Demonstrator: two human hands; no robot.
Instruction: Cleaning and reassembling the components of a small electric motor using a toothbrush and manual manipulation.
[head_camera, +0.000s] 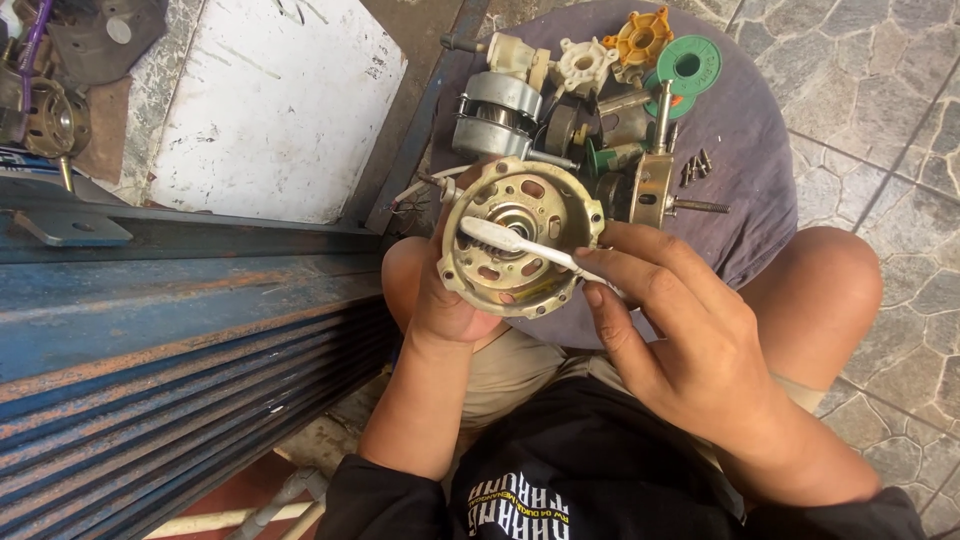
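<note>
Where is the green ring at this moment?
In the head view, the green ring lies at the upper right of the purple cloth, beside the orange plastic wheel.

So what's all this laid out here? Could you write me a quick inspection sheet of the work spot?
Surface: round stool top covered in grey-purple cloth, in front of the person's knees.
Job's things: round metal motor housing, its open face up; white toothbrush laid across it.
Clutter: motor core, white plastic hub, orange hub, green spool, loose screws.
Hands: left hand grips the housing from below; right hand holds the toothbrush handle.
Cables: thin wires trail from the housing's left side.
Surroundings: blue rusted metal shutter, white board, stone-tiled floor.
</note>
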